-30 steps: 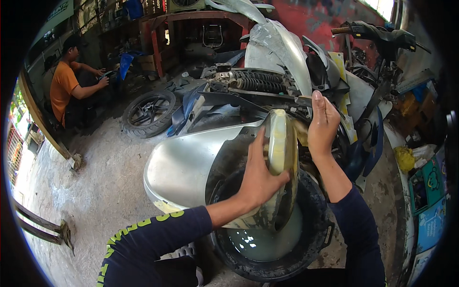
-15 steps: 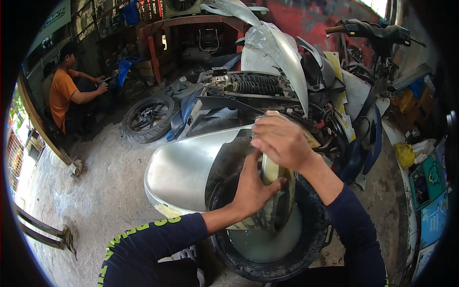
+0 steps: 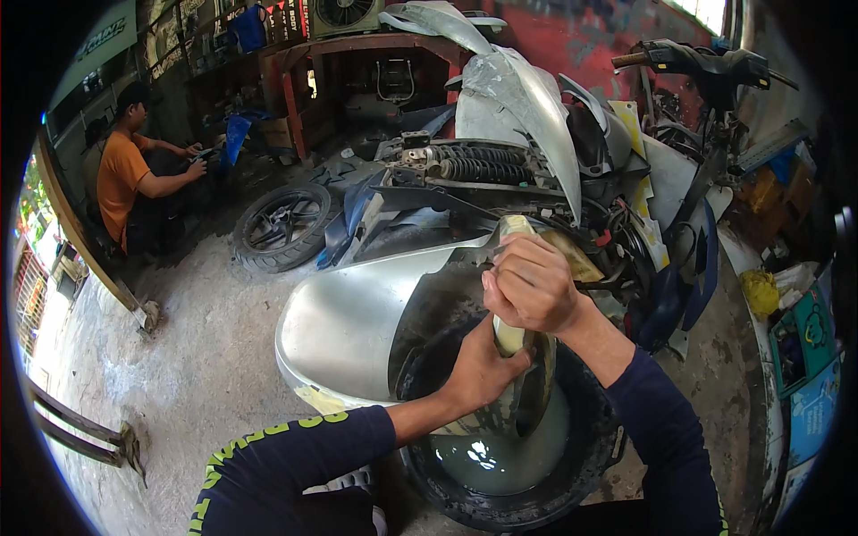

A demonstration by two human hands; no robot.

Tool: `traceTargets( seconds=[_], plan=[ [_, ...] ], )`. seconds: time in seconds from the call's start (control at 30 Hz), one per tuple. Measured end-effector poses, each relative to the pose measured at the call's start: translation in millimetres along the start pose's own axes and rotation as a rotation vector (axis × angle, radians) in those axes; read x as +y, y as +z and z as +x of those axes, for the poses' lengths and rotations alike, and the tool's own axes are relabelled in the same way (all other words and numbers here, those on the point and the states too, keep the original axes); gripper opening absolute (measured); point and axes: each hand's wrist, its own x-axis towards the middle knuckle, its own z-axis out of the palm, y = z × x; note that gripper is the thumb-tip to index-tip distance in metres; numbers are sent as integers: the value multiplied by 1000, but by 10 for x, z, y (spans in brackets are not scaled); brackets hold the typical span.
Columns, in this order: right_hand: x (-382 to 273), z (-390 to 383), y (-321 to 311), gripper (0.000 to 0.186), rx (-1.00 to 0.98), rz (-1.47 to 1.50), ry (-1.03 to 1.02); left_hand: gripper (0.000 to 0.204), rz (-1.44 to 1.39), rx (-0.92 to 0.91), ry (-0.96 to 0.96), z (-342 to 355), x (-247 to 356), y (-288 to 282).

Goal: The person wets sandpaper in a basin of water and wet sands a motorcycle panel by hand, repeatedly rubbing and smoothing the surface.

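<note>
Gripping what, w/ the L hand (image 3: 475, 368)?

The panel (image 3: 508, 339), a pale yellow piece stood roughly on edge. L thumb lies on its near side, set apart fr. the other fingers, which reach round its left side & are partly hidden; i.e. the panel is clasped b/w thumb & fingers.

And the R hand (image 3: 534, 281)?

Just above the L thumb, over the panel's upper part. R fingers are pressed together & curled, knuckles up; can't tell whether they pinch a small item, the palm side being hidden.

Under the fingers?

A round black basin (image 3: 592, 472) w/ cloudy water (image 3: 527, 460); the panel's lower part is over it, below L fingers. Can't tell if it touches the water.

Left of L fingers?

A large silver body part (image 3: 340, 313), its rounded end pointing away fr. the hand. Farther off, up & left: a wheel (image 3: 308, 241) w/ black tire, & a co-worker (image 3: 134, 183) in an orange shirt.

Beyond R knuckles?

A coil-spring shock absorber (image 3: 487, 170), then a long silver fairing (image 3: 538, 112); up & right, a handlebar (image 3: 706, 62).
</note>
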Motion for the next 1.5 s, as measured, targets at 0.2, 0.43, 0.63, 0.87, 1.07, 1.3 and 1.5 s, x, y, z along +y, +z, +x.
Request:
traceTargets(
  seconds=[0.2,0.43,0.63,0.87,1.07,1.3,1.5],
  plan=[
    [12,34,29,14,22,0,-5,46,32,-18,-6,-4,1,9],
    [4,64,56,14,119,39,23,39,-2,13,90,27,-28,-9],
    [-26,4,83,14,118,-53,21,39,-4,-10,33,35,-42,-37],
    [-53,-20,16,16,125,-63,30,40,-17,-22,12,26,-11,-1],
    [61,-32,-45,23,376,29,371,59,55,5,-46,65,114,8],
    [179,-108,-224,47,637,551,1148,110,272,138,213,212,239,-58],
    [130,-77,-370,44,505,704,1130,114,380,118,246,244,272,-102]
  ],
)
